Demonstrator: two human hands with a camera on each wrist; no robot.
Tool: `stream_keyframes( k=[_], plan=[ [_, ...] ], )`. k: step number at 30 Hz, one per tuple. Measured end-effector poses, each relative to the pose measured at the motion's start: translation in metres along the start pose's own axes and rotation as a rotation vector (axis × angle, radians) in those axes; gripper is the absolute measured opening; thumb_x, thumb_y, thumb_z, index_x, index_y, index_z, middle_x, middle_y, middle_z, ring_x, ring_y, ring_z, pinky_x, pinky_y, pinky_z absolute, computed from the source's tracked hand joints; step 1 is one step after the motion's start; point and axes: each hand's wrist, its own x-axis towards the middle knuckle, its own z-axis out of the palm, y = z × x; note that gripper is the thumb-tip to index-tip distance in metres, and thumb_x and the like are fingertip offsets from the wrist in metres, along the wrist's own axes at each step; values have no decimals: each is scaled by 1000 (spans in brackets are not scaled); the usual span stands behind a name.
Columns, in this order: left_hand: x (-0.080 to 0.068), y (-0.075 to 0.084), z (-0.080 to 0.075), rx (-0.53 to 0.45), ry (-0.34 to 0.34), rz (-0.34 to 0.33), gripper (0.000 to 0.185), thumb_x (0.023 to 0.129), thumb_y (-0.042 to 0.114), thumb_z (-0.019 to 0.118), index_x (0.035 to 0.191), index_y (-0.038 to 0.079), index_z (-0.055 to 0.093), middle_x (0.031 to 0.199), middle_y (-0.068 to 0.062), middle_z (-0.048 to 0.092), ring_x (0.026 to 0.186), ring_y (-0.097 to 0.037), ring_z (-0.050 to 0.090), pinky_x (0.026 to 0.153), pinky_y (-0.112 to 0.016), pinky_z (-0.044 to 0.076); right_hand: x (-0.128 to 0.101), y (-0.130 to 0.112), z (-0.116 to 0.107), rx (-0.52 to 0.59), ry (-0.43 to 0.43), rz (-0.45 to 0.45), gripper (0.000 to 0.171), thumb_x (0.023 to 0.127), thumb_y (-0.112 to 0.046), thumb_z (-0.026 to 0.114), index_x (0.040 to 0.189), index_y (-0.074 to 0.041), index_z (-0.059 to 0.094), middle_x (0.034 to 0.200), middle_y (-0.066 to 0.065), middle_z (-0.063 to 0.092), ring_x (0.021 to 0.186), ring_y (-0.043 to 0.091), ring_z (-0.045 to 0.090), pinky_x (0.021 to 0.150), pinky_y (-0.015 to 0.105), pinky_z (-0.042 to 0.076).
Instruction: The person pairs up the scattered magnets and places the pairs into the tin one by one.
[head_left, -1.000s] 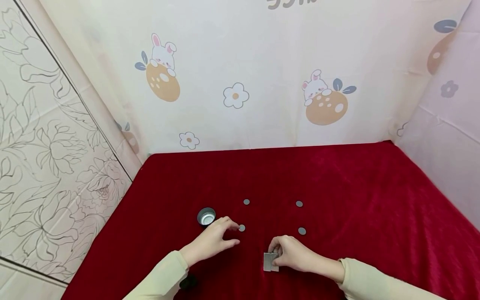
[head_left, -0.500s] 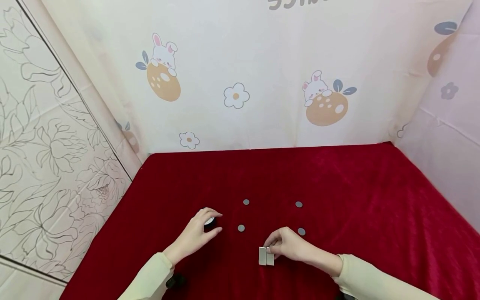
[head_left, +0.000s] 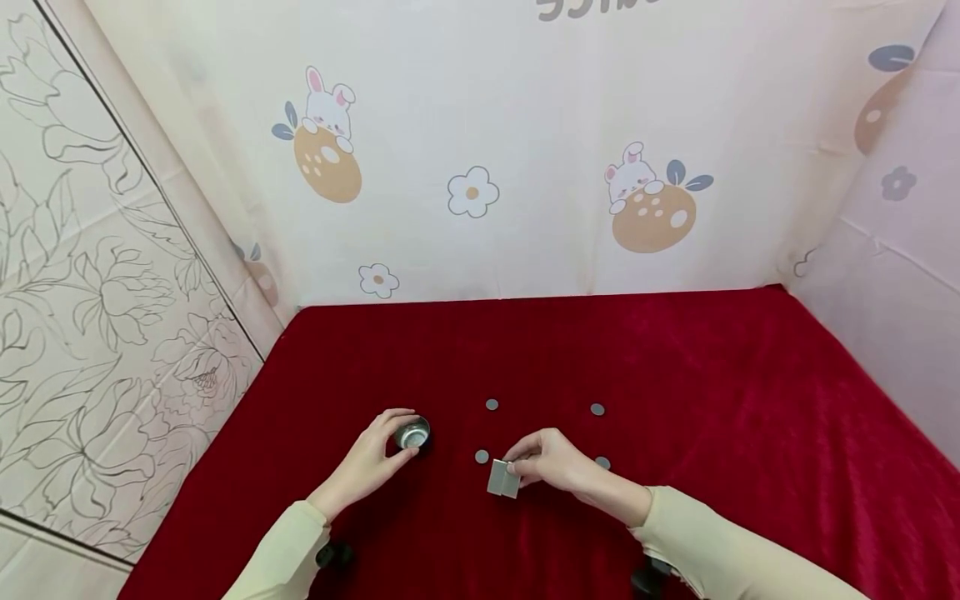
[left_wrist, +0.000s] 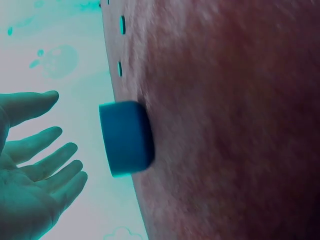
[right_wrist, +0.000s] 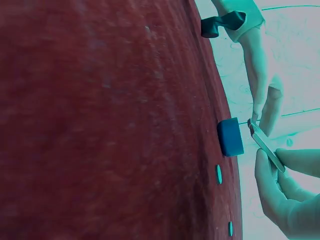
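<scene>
1. The right hand (head_left: 551, 467) pinches two flat grey plates (head_left: 502, 481) in its fingers, just above the red bench (head_left: 712, 375).
2. The left hand (head_left: 371, 462) is beside the little metal cup (head_left: 412, 433), fingers spread, maybe touching it.
3. Four grey discs lie on the cloth; the nearest disc (head_left: 482, 457) is just beside the plates. None looks to be in the cup yet.

Cup (head_left: 412, 433) left of discs (head_left: 491, 404)
</scene>
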Motion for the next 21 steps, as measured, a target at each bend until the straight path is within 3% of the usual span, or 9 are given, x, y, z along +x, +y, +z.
stream_keyframes(
  k=[6,21],
  plan=[
    [0,-12,-4,-6,-24,-19,46,76,8,69,118,0,53,120,-11,49,111,-25,48,86,-42,42,15,-5,6,30,22,23,21,82,-2,59,97,12,61,90,16,63,77,21,62,70,36,51],
    [1,-23,-2,-19,-110,-100,49,79,9,65,123,-4,47,122,-14,48,111,-27,48,87,-41,42,49,-17,22,123,98,57,24,82,-2,59,102,12,60,97,17,59,79,21,61,73,36,50]
  ],
)
